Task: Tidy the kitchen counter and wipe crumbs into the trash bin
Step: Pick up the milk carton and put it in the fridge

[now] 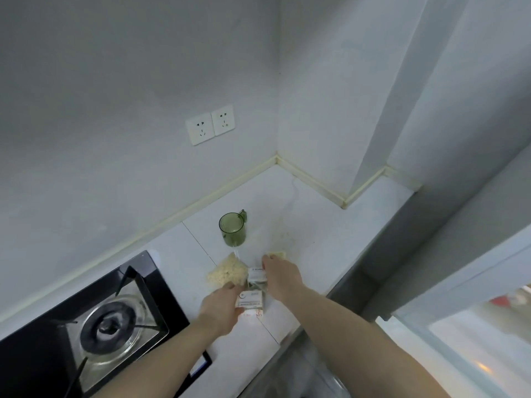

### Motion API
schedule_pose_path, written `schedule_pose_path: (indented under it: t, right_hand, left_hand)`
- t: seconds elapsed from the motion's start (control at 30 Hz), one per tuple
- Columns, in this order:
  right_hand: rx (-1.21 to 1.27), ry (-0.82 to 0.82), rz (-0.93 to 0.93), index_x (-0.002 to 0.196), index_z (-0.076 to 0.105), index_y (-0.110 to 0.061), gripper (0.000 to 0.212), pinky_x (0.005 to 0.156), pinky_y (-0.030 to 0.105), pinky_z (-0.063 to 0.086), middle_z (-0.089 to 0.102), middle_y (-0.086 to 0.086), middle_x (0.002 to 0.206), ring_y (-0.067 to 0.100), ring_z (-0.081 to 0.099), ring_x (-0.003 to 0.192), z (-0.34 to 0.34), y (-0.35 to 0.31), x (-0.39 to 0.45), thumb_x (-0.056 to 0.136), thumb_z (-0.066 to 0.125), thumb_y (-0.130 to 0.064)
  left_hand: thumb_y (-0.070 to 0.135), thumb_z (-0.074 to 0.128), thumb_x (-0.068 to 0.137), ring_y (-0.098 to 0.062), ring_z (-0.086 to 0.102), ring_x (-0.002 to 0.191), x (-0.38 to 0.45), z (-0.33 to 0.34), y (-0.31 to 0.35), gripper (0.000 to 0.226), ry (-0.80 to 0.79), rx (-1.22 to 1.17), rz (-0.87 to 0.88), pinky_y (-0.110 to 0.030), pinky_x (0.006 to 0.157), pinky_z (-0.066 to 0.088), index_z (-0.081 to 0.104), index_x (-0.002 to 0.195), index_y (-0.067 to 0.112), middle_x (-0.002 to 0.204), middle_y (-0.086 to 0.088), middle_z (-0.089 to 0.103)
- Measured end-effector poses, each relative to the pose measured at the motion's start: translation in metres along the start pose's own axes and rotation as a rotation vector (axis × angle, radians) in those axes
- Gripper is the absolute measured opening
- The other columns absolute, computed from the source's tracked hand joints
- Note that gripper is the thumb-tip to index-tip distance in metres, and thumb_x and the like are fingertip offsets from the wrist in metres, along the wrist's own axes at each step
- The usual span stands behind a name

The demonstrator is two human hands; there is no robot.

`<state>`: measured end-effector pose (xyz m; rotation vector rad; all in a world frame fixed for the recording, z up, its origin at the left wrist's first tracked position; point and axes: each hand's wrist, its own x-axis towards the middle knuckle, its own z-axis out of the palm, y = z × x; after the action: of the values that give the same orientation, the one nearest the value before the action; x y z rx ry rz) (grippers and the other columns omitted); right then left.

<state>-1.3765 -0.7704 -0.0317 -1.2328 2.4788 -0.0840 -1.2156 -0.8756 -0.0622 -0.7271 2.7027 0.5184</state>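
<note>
Clear plastic packets with white labels (250, 294) lie at lower centre of the frame on the white counter (316, 214), between the two hands. One left hand (221, 307) grips the nearer packet's edge; one right hand (280, 275) rests over the farther one, though its fingers are too hidden to tell a grip. Such film probably handles light, limp and slippery, so a pinch at a sealed edge seems best. Just above sits one bag of pale crumbly food (228, 272); one yellowish sponge (278, 255) peeks beyond the right hand. One green cup (232, 229) stands upright at centre. Two wall sockets (210, 124) show above; one gas burner (112, 328) lower left.
</note>
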Motion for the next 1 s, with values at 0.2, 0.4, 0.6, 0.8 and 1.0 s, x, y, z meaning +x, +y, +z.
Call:
schedule_pose_path:
  t: [0.2, 0.4, 0.6, 0.8, 1.0]
  right_hand:
    - [-0.042, -0.013, 0.067, 0.129, 0.055, -0.015, 0.035, 0.083, 0.037, 0.053, 0.054, 0.005, 0.128, 0.027, 0.063, 0.109, 0.011, 0.001, 0.003, 0.099, 0.062, -0.032]
    - [0.189, 0.049, 0.210, 0.121, 0.060, -0.017, 0.035, 0.086, 0.041, 0.054, 0.052, 0.005, 0.121, 0.030, 0.063, 0.101, 0.010, 0.018, -0.042, 0.094, 0.062, -0.038]
    - [0.377, 0.221, 0.405, 0.110, 0.065, -0.029, 0.026, 0.079, 0.035, 0.051, 0.058, -0.004, 0.110, 0.024, 0.063, 0.100, -0.013, 0.055, -0.129, 0.086, 0.066, -0.041]
    - [0.483, 0.405, 0.550, 0.113, 0.066, -0.029, 0.030, 0.084, 0.035, 0.052, 0.061, -0.006, 0.106, 0.020, 0.065, 0.097, -0.046, 0.088, -0.217, 0.084, 0.070, -0.032]
    - [0.542, 0.615, 0.716, 0.119, 0.066, -0.033, 0.034, 0.086, 0.034, 0.051, 0.064, -0.013, 0.116, 0.005, 0.070, 0.081, -0.080, 0.125, -0.293, 0.087, 0.076, -0.027]
  left_hand:
    - [0.043, 0.056, 0.098, -0.019, 0.060, 0.114, 0.010, -0.008, -0.003, 0.042, -0.059, 0.067, 0.063, -0.040, 0.089, 0.054, 0.050, 0.140, 0.035, 0.129, 0.007, 0.056]
    - [0.037, 0.060, 0.097, -0.017, 0.055, 0.112, 0.006, -0.010, -0.003, 0.034, -0.021, 0.014, 0.167, -0.031, 0.075, 0.045, 0.053, 0.130, 0.033, 0.132, 0.011, 0.043]
    - [0.040, 0.064, 0.096, -0.013, 0.060, 0.101, 0.007, -0.026, 0.029, 0.032, -0.006, -0.093, 0.338, -0.032, 0.080, 0.050, 0.055, 0.126, 0.031, 0.120, 0.013, 0.055]
    - [0.034, 0.072, 0.090, -0.004, 0.062, 0.080, 0.001, -0.055, 0.106, 0.033, 0.017, -0.233, 0.555, -0.027, 0.072, 0.051, 0.057, 0.119, 0.036, 0.114, 0.017, 0.059]
    - [0.029, 0.071, 0.091, -0.002, 0.066, 0.086, -0.020, -0.079, 0.190, 0.036, 0.009, -0.348, 0.748, -0.021, 0.075, 0.056, 0.057, 0.123, 0.037, 0.121, 0.018, 0.059]
